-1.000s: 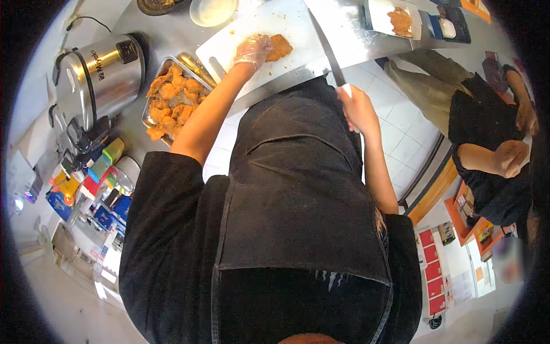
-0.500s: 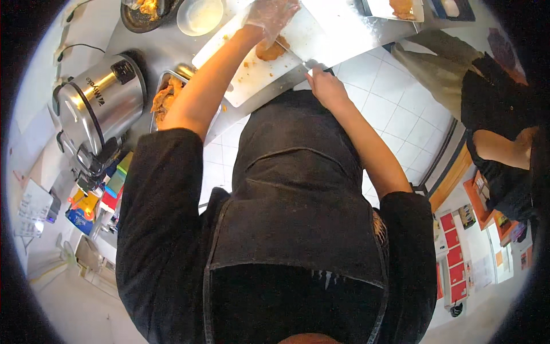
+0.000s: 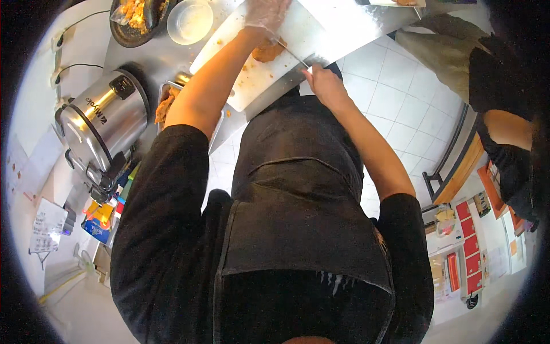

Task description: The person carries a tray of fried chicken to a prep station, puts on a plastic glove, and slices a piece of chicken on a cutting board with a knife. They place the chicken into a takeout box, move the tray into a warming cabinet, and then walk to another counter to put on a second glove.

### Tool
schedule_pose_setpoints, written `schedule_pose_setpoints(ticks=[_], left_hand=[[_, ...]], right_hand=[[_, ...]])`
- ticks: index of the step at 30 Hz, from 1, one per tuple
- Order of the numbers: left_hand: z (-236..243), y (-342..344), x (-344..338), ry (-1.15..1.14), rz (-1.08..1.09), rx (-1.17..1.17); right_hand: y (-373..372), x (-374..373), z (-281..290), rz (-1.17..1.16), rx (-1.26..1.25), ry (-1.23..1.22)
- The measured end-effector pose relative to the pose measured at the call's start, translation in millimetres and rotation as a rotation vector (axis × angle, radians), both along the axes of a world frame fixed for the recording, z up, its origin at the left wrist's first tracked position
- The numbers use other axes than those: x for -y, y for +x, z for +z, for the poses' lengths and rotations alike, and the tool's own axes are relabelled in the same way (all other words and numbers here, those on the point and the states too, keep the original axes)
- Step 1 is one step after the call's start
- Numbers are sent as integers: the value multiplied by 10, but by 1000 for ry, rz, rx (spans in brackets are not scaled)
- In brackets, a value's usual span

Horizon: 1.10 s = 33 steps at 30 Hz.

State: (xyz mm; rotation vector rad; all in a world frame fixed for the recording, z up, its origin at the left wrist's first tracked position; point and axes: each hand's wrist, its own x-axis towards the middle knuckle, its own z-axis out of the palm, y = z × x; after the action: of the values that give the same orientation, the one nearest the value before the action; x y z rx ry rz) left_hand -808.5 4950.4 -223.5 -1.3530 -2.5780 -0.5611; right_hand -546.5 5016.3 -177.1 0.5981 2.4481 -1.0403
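My left hand (image 3: 264,14), in a thin clear glove, presses down on a breaded fried cutlet (image 3: 268,51) lying on a white cutting board (image 3: 252,86). A knife is gripped in my right hand (image 3: 322,83); its blade (image 3: 289,51) reaches up and left to the cutlet's right edge. Crumbs lie scattered on the board around the cutlet. My black apron and sleeves fill the lower half of the view.
A metal tray of fried pieces (image 3: 164,106) sits left of the board, partly behind my left arm. A steel rice cooker (image 3: 103,123) stands further left. A dark plate of food (image 3: 133,17) and a clear bowl (image 3: 189,20) are at the top. Another person (image 3: 504,109) sits at right.
The view has tilted down, so the board sits higher in frame. My right hand brought the knife from raised at the right down to the cutlet; my left hand stays on it.
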Motion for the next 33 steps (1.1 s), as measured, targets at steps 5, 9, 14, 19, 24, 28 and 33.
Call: schedule_pose_setpoints(ticks=[5, 9, 14, 19, 24, 28, 33], left_hand=[[219, 10, 120, -173, -278, -1], [440, 34, 159, -215, -248, 63], [304, 22, 174, -197, -80, 73], [232, -62, 314, 138, -162, 244], [311, -73, 240, -9, -147, 289], [160, 45, 361, -51, -212, -175], [25, 4, 370, -130, -86, 275]], right_hand=[[60, 72, 392, -7, 79, 30], [116, 97, 520, 10, 88, 18], [154, 307, 49, 3, -3, 63], [124, 234, 489, 19, 42, 93], [165, 234, 535, 5, 14, 65], [119, 349, 51, -3, -28, 53], [146, 344, 173, -24, 20, 54]])
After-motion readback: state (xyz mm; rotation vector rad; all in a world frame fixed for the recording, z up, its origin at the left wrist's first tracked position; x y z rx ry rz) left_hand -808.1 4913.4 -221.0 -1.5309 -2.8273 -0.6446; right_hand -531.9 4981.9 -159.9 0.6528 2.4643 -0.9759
